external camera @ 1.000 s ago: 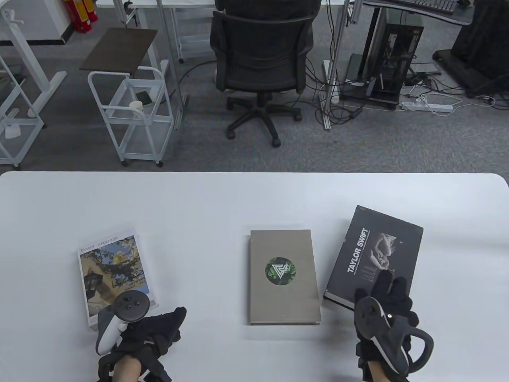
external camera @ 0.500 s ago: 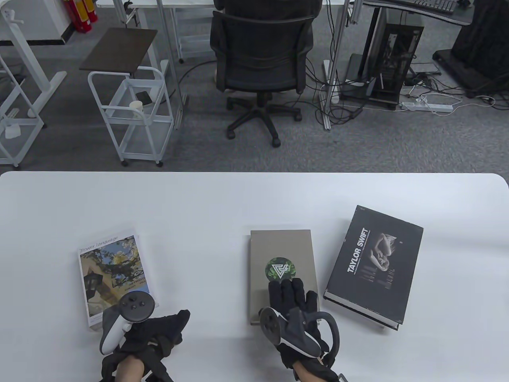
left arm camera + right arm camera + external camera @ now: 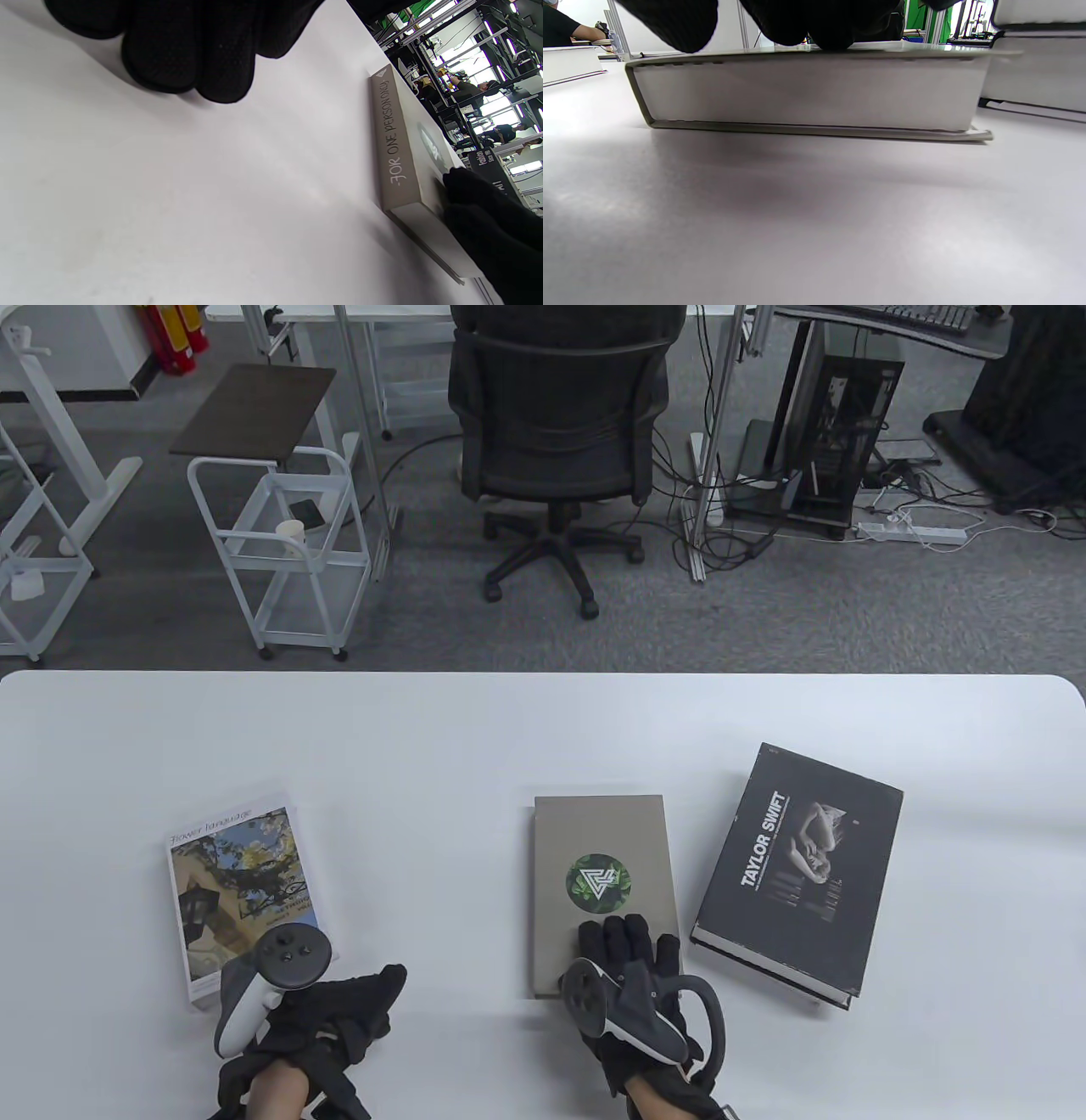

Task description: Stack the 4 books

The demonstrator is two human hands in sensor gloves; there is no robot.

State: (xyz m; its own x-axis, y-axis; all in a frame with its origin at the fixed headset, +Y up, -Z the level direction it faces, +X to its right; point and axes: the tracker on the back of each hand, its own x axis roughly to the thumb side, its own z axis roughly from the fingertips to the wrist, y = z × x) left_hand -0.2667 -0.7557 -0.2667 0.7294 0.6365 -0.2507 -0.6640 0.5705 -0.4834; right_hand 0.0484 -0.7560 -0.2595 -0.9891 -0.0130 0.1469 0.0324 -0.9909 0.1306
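Note:
Three books lie flat on the white table (image 3: 424, 746). A grey book (image 3: 602, 836) with a round green emblem is in the middle. A black "Taylor Swift" book (image 3: 797, 865) is to its right, and a flower-cover book (image 3: 237, 874) is at the left. My right hand (image 3: 628, 946) rests its fingers on the near end of the grey book's cover. In the right wrist view the fingertips (image 3: 814, 25) sit on the top of the grey book (image 3: 810, 91). My left hand (image 3: 339, 1010) lies loosely curled and empty on the table by the flower book's near right corner.
The grey book's spine (image 3: 392, 140) faces left, with bare table between it and my left fingers (image 3: 191, 55). The black book's edge (image 3: 1031, 80) lies close on the right of the grey book. An office chair (image 3: 560, 432) and a white cart (image 3: 280, 543) stand beyond the table's far edge.
My right hand left the black book, moved left onto the grey book, then drew back slightly to its near end. My left hand barely moved.

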